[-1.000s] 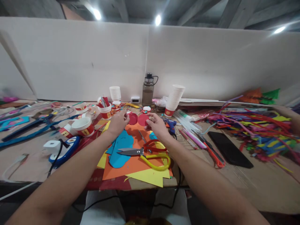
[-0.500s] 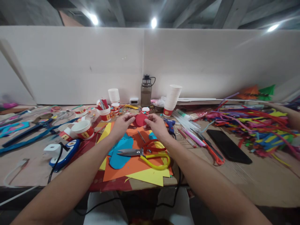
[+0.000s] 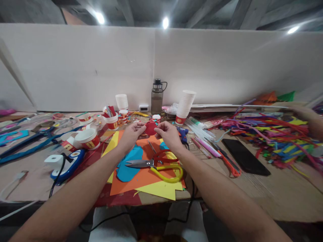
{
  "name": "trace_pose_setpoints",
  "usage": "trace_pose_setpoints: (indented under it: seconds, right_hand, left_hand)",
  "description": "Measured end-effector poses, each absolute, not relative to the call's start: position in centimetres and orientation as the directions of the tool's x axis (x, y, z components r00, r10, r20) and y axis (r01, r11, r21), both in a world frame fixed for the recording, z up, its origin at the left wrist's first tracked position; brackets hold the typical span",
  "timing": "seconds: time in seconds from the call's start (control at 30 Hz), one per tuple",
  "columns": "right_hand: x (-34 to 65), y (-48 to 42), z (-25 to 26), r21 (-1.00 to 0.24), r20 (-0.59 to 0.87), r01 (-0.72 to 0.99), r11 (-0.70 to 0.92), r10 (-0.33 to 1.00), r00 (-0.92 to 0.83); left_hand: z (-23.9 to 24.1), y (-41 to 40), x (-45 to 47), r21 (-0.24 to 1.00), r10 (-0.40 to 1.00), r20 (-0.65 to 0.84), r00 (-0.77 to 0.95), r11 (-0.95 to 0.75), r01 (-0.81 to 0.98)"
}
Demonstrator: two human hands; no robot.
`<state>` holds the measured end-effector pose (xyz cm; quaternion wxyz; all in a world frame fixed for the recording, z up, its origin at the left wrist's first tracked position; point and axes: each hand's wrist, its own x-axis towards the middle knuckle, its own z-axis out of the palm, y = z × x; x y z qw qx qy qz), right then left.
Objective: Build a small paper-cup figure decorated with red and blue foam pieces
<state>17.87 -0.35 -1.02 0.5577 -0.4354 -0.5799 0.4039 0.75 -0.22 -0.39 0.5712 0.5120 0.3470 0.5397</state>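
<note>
A round red disc (image 3: pixel 150 128) is held up between my two hands over the paper sheets. My left hand (image 3: pixel 132 134) pinches its left edge, and my right hand (image 3: pixel 167 134) grips the right edge between thumb and fingers. Below lie scissors (image 3: pixel 143 163) with one yellow and one red-orange handle, their blades pointing left. They rest on an orange sheet (image 3: pixel 121 188) and partly over blue cut paper shapes (image 3: pixel 128 171). A yellow paper piece (image 3: pixel 158 189) is at the front edge.
Paper cups (image 3: pixel 87 138), a blue power strip (image 3: pixel 69 166) and blue-handled cutters lie left. A bottle (image 3: pixel 156 99) and stacked cups (image 3: pixel 186 104) stand behind. On the right are a black phone (image 3: pixel 245 157), a heap of colourful pipe cleaners (image 3: pixel 277 134) and another person's arm (image 3: pixel 311 119).
The red disc and both hands stay almost in place, the disc tilting slightly. At the right, the other person's hand has shifted a little; the view has moved slightly.
</note>
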Motion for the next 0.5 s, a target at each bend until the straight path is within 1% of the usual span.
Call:
trace_pose_setpoints:
  seconds: [0.1, 0.2, 0.4, 0.47, 0.5]
  right_hand:
    - [17.9, -0.4, -1.0, -0.944, 0.310, 0.132, 0.302, 0.950, 0.040]
    - [18.0, -0.6, -0.9, -0.911, 0.365, 0.233, 0.341, 0.929, 0.069]
    - [17.9, -1.5, -0.4, -0.756, 0.521, 0.499, 0.424, 0.851, 0.067]
    - [17.8, -1.6, -0.3, -0.738, 0.532, 0.529, 0.418, 0.843, 0.077]
    - [17.8, -1.6, -0.3, -0.751, 0.518, 0.522, 0.405, 0.851, 0.085]
  left_hand:
    - [-0.6, -0.3, 0.9, 0.951, 0.962, 0.186, 0.198, -0.126, -0.284]
    - [-0.8, -0.3, 1.0, 0.953, 0.948, 0.209, 0.242, -0.141, -0.270]
    - [-1.2, -0.3, 1.1, 0.959, 0.937, 0.225, 0.269, -0.164, -0.232]
    - [-1.2, -0.3, 1.0, 0.962, 0.937, 0.217, 0.274, -0.157, -0.225]
    - [-1.2, -0.3, 1.0, 0.962, 0.937, 0.214, 0.275, -0.154, -0.225]
